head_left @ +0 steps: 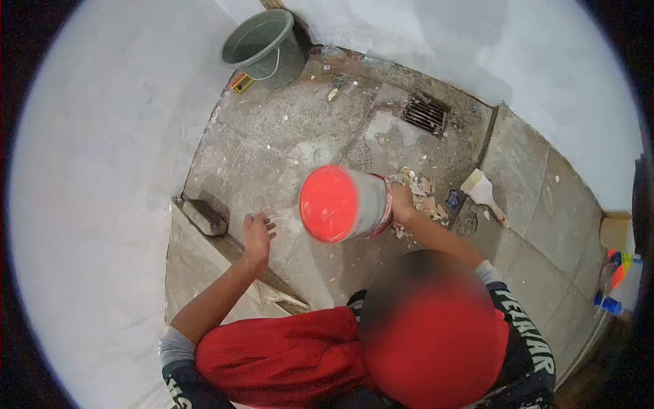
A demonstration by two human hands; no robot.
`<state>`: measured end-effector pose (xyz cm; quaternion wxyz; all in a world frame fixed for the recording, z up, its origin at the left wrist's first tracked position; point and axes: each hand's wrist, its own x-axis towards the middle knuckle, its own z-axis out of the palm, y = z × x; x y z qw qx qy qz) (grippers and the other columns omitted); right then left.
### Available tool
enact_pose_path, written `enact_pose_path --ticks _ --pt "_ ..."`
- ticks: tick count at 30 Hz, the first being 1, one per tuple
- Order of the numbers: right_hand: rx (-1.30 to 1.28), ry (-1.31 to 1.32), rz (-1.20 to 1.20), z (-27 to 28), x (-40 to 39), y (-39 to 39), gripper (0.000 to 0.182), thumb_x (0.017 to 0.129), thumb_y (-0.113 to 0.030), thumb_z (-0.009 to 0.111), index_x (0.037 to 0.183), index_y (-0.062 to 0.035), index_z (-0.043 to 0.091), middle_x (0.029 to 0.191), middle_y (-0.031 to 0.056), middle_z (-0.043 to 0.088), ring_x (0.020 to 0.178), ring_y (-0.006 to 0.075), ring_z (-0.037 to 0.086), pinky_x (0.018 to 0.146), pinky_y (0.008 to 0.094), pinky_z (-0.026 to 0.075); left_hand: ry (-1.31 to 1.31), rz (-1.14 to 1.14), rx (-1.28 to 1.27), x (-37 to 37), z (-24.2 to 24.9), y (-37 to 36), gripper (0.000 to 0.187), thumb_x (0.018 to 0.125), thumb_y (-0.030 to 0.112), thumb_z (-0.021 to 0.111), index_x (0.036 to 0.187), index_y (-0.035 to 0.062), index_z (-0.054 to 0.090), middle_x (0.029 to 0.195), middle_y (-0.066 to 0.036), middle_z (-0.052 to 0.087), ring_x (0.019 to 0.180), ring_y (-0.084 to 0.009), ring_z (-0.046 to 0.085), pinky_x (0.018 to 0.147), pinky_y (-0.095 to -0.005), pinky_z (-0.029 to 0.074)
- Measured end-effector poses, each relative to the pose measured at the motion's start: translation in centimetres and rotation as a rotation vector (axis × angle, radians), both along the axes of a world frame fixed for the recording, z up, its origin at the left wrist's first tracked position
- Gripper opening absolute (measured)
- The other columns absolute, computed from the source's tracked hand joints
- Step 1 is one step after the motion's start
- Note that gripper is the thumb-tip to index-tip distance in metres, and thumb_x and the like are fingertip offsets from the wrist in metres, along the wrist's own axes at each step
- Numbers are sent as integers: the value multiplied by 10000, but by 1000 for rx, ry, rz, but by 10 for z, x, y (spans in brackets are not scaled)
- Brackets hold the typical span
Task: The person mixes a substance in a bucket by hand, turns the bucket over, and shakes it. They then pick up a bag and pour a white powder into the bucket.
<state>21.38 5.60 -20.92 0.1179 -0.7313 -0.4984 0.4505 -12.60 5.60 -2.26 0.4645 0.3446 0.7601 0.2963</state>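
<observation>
My right hand (pixel 402 203) grips a paint can (pixel 371 201) at its right end. Tilted onto its side, the can shows a red round end facing left and a grey body, slightly blurred. My fingers on its far side are partly hidden. To the left of the can, my left hand (pixel 258 238) is raised with nothing in it, its fingers loosely bent and apart. Beneath and beside the can lies a heap of broken flakes (pixel 428 204) on the floor. A wide paint brush (pixel 482 191) with pale bristles rests to the right of my right hand.
A grey-green bucket (pixel 289 65) with a wire handle stands in the far corner, beside a small yellow box (pixel 241 83). A metal drain grate (pixel 424 116) is set in the tile floor. Near the left wall sits a grey block (pixel 204 217). A bottle (pixel 616 286) stands at far right.
</observation>
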Motion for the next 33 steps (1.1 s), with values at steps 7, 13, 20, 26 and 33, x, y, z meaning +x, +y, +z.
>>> enact_pose_path --ticks 7,13,20,26,33 --pt "-123 1463 -837 176 -23 47 462 978 -327 442 1080 77 641 1110 203 677 1001 334 657 827 485 505 -16 -25 11 11 8 1 307 963 275 467 1123 14 455 1077 -154 550 987 -268 591 832 -415 484" --pt "-81 1567 -874 114 -27 24 483 978 -347 447 1080 86 637 1121 199 678 1019 350 653 832 485 503 -8 20 4 0 -2 6 355 975 308 446 1198 32 443 1119 -164 544 1007 -298 613 830 -442 515" --pt "57 150 -320 -6 -30 11 415 967 -286 443 1190 23 607 1076 293 647 1061 395 622 887 469 512 -76 5 -33 8 4 4 364 975 326 447 1186 30 457 1146 -165 549 1005 -300 613 846 -452 509" --pt "-197 1557 -910 142 -24 53 388 994 -276 411 1136 13 627 1052 268 665 1002 336 656 876 473 511 -211 28 51 11 5 10 324 992 313 401 1115 28 494 1075 -161 576 950 -270 616 807 -417 506" --pt "-51 1538 -866 71 -28 24 412 975 -298 413 1156 7 622 1110 247 661 994 383 656 836 530 526 -181 122 56 7 11 9 359 993 326 402 1114 7 514 1120 -165 549 992 -310 608 879 -463 502"
